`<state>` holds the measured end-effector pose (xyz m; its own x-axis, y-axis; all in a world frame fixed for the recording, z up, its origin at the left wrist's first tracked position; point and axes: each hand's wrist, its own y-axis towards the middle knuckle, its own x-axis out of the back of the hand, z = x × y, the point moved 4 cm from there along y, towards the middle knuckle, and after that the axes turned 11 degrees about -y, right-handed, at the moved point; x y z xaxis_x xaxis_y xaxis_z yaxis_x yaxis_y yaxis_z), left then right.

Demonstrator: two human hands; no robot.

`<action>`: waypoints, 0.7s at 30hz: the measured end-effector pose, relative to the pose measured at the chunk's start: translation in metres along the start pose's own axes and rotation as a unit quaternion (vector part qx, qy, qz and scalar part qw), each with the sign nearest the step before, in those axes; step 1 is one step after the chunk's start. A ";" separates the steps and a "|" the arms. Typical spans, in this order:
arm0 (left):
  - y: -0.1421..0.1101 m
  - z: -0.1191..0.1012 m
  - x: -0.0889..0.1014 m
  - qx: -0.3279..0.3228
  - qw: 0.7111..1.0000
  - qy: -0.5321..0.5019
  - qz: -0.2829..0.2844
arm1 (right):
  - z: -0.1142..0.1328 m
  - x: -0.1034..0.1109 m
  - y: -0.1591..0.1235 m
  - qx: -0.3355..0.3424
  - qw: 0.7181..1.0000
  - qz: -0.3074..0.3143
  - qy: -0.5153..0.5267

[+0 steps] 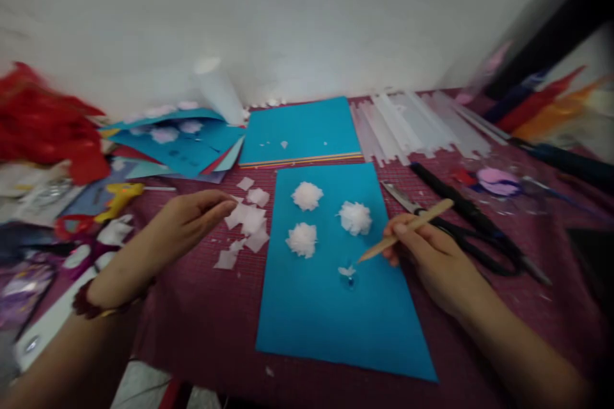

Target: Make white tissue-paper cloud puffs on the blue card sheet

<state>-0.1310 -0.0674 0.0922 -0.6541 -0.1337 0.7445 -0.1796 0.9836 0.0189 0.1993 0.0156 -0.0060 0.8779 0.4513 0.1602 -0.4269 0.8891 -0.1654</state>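
Observation:
My right hand (pixel 425 252) pinches a wooden craft stick (pixel 403 231). Its narrow tip points down at a small white tissue scrap (pixel 346 271) beside a clear wet-looking blob (pixel 350 282) on a blue sheet of paper (pixel 330 319). White ruffled tissue puffs sit on the same sheet: one at upper left (pixel 307 195), another below it (pixel 302 239), a third to the right (pixel 355 218). Beside loose white tissue squares (pixel 252 220), my left hand (pixel 194 214) hovers with fingers stretched out and nothing visible in them.
Scissors (pixel 472 246) and a black-handled tool (pixel 446 195) lie right of my right hand. Behind are a blue paper stack (pixel 302 131) and translucent glue sticks (pixel 407 124). A yellow glue gun (pixel 118 199) and red material (pixel 48 121) are at left.

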 end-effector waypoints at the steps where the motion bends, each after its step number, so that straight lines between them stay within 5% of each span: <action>1: -0.007 0.010 0.006 0.013 1.000 0.020 -0.001 | -0.003 0.000 0.001 -0.012 1.000 -0.003 0.000; 6: -0.041 0.046 -0.005 0.042 0.999 0.018 0.027 | -0.009 0.001 0.000 -0.038 0.999 -0.001 -0.023; 13: -0.054 0.048 -0.036 -0.050 0.996 0.029 0.066 | -0.007 0.003 -0.002 -0.053 0.997 -0.030 -0.047; 21: -0.046 0.057 -0.020 -0.004 0.999 0.044 0.026 | -0.010 0.005 -0.001 -0.039 0.996 -0.032 -0.071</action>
<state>-0.1517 -0.1174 0.0387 -0.5958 -0.0709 0.8000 -0.1403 0.9900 -0.0168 0.2057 0.0164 -0.0153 0.8606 0.4058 0.3077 -0.3484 0.9098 -0.2256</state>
